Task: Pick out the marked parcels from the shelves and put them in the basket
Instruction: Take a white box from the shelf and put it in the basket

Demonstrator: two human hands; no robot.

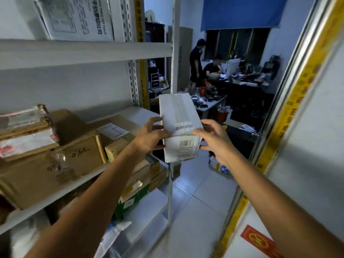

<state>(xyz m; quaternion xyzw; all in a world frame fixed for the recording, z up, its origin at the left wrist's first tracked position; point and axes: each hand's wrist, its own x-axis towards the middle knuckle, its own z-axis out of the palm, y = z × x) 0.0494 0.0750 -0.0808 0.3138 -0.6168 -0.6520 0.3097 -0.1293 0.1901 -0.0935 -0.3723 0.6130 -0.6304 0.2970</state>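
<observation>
A white taped parcel [178, 116] with a barcode label on its near end is held in the air in front of me, just past the right end of the white shelves [83, 53]. My left hand [150, 135] grips its left side, thumb on top. My right hand [214, 140] grips its right side. Several brown cardboard parcels [78, 146] sit on the middle shelf at left, and more lie on the shelf below. No basket is in view.
A white door edged with yellow tape [290, 116] stands close on the right. Beyond the tiled aisle floor [195, 192], two people are at a cluttered dark desk [242, 84]. A large white sack [78, 17] lies on the top shelf.
</observation>
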